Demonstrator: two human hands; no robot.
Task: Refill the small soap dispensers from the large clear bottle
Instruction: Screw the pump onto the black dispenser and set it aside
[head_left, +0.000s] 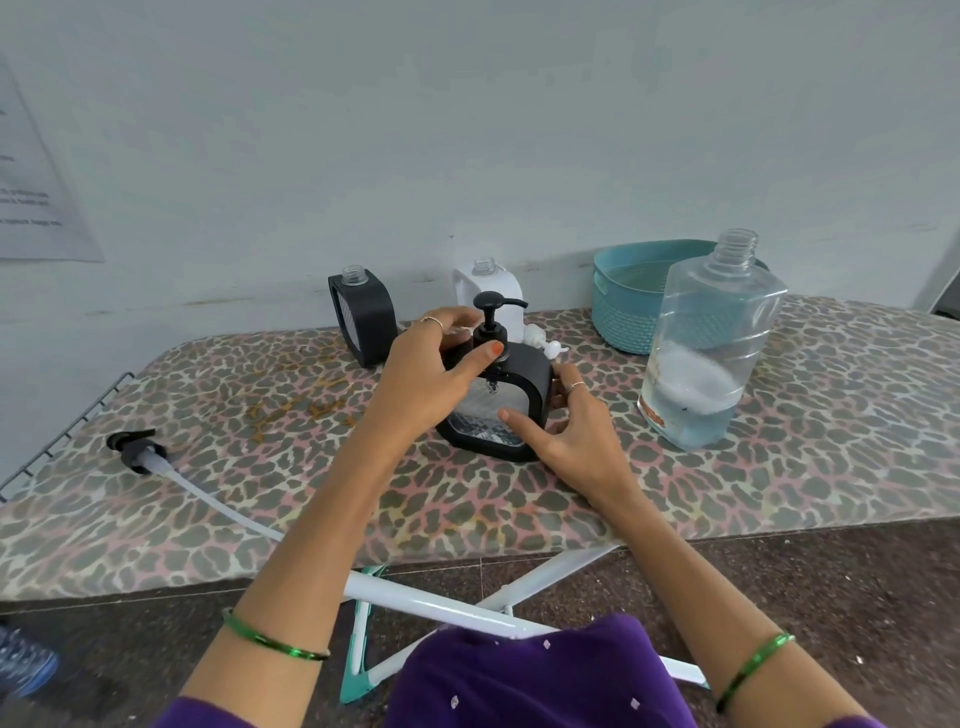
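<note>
- Standing on an ironing board (779, 467) with a leopard-print cover, a black soap dispenser (511, 410) with a clear patterned front sits near the middle; every place below is given relative to it.
- At its top, the left hand (436, 374) curls its fingers and thumb around the collar of the black pump head (491, 317), which is seated in the dispenser's neck.
- On its right side, the right hand (576, 431) grips the body, thumb on the clear front and fingers wrapped round the far edge.
- To its right, just apart, stands the large clear bottle (711, 348), uncapped, with a shallow layer of clear liquid at the bottom.
- Behind that bottle, further right and back, is a teal basket (623, 306).
- Behind the dispenser to the left stands a second black dispenser (366, 317) with an open neck.
- Directly behind it stands a white dispenser (488, 291), also open-necked.
- Just behind its right shoulder lies what looks like a white pump head (543, 343), partly hidden.
- Far to its left, on the cover, lies another black pump (136, 449) with a long pale tube.
- Green bangles circle both wrists.
</note>
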